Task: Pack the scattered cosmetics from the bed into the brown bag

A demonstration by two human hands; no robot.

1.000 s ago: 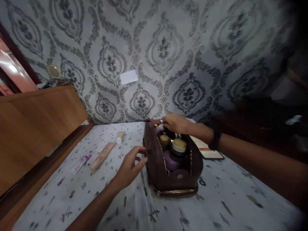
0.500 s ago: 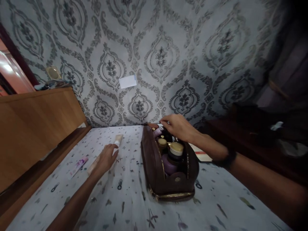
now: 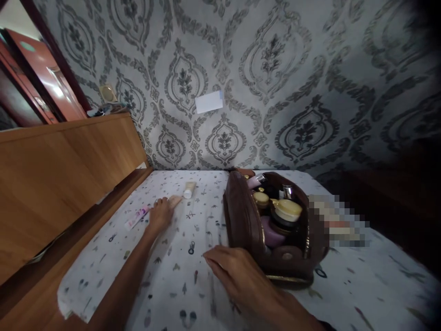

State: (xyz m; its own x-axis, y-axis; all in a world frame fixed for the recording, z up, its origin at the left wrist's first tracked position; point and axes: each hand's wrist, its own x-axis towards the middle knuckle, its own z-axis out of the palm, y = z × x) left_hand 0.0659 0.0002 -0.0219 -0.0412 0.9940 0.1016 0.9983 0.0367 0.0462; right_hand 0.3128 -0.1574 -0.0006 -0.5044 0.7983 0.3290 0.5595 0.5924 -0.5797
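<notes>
A brown zippered bag (image 3: 241,216) stands open on the patterned white sheet, packed with a gold-lidded jar (image 3: 287,209), a smaller gold-lidded jar (image 3: 261,198), a pink tube (image 3: 255,181) and a purple container (image 3: 272,232). My left hand (image 3: 161,215) rests over a beige tube (image 3: 174,200), its fingers bent and partly hidden. Beside it lie a pink and white tube (image 3: 137,217) and a cream tube with a white cap (image 3: 190,189). In front of the bag's left corner, my right hand (image 3: 237,276) has its fingers together; whatever they hold, if anything, is hidden.
A wooden panel (image 3: 76,161) borders the sheet at the left, with small items on its top. Behind the sheet rises a patterned wall (image 3: 223,69). A blurred-out flat item (image 3: 337,220) lies right of the bag.
My right hand has left the bag's far opening and come down in front of its near left side. My left hand has shifted onto the beige tube. The view has turned left.
</notes>
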